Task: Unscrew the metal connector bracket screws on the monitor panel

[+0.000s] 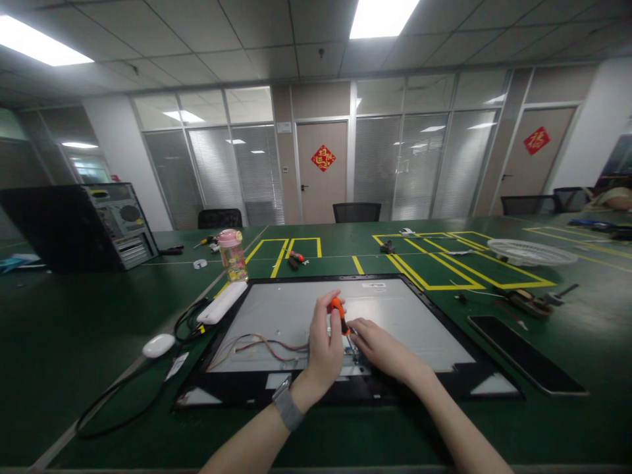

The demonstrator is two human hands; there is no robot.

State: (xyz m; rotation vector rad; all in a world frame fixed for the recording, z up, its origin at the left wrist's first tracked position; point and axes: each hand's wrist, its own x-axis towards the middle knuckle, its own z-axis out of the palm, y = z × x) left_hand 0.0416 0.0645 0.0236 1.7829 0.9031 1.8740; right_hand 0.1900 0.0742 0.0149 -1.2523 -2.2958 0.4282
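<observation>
A large flat display panel (409, 316) lies face down on the green table, its grey metal back up, inside a black frame. My left hand (323, 345) is closed round an orange-handled screwdriver (338, 312), held upright near the panel's front edge. My right hand (380, 345) rests beside it, fingers pinched at the screwdriver's tip on the panel; what they hold is too small to make out. Thin red and white wires (257, 343) run across the panel toward my hands.
A white power adapter (222, 302), white mouse (158, 345) and black cable (123, 405) lie left of the panel. A pink-lidded bottle (232, 253) and a PC case (79, 226) stand behind. A dark strip (526, 355), small tools (536, 301) and a fan grille (530, 251) are on the right.
</observation>
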